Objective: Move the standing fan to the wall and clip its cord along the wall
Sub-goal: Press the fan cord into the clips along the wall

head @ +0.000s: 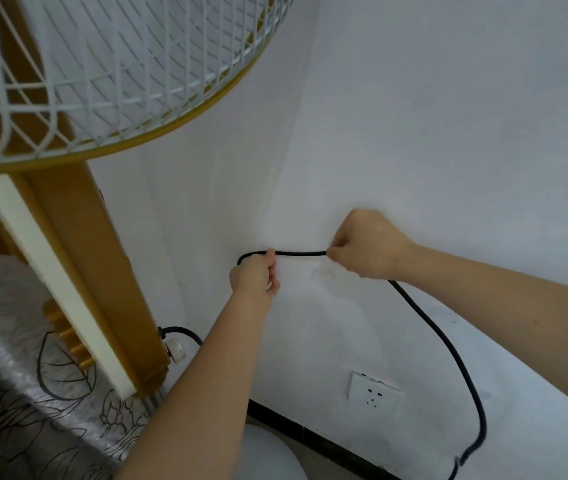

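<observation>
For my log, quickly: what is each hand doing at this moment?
Left hand: closed, holding the black cord against the wall.
Right hand: closed, pinching the same cord.

So the wall (448, 133) is what's carrying things here: plain white, filling the right and centre of the frame, with a corner crease running down the middle. A black cord (299, 253) is stretched flat against it at mid-frame, then droops in a long loop down toward the lower right. A white socket (374, 393) sits on the wall low down, centre-right, nothing plugged in. A black skirting strip (310, 434) runs along the bottom of the wall. Lower left there's a grey surface with a leaf-and-flower pattern (16, 393), and at bottom centre a rounded white base (268, 455) on the floor.
</observation>
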Motion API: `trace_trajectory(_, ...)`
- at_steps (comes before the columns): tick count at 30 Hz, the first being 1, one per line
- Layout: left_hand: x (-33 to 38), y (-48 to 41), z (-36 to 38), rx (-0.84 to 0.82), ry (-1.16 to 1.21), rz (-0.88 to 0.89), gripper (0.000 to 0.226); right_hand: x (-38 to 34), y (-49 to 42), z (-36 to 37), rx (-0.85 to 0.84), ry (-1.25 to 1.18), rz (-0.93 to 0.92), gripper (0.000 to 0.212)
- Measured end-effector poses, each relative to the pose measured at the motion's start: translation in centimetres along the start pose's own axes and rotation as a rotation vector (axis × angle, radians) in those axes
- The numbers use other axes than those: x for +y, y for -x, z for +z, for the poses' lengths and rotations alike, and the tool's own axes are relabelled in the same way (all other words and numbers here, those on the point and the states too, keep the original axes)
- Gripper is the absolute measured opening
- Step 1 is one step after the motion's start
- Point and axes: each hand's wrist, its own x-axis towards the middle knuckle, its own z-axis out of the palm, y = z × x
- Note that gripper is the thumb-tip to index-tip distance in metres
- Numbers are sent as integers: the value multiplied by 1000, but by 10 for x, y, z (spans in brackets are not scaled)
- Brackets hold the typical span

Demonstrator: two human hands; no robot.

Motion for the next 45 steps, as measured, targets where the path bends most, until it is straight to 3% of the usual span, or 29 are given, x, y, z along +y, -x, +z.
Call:
trace_trajectory(4, 0, 6, 1, 31, -3, 11, 14, 5, 14, -6, -40, -249, 181, 21)
trace_trajectory(7, -1, 12, 4, 34, -33, 40, 19, 5, 19, -5, -41, -299, 222, 21)
trace_trajectory(13, -17, 36, 10, -247, -170, 34, 15, 4, 23, 0, -18, -234, 213, 22)
trace_trajectory(24, -27, 43, 25, -106, -78, 27, 9, 14, 36, -9, -118, -240, 164, 26)
trace_trajectory(29, -37, 44, 21, -88, -53, 7, 7, 12, 42, 3, -99, -14, -33, 36)
trace_trajectory(39, -53, 41, 10, -114, 79, -7, 7, 7, 39, 22, -102, 254, -43, 35)
trace_trajectory(45, -44, 39, 14, -65, 47, 54, 17, 3, 36, 18, -64, 325, -46, 8)
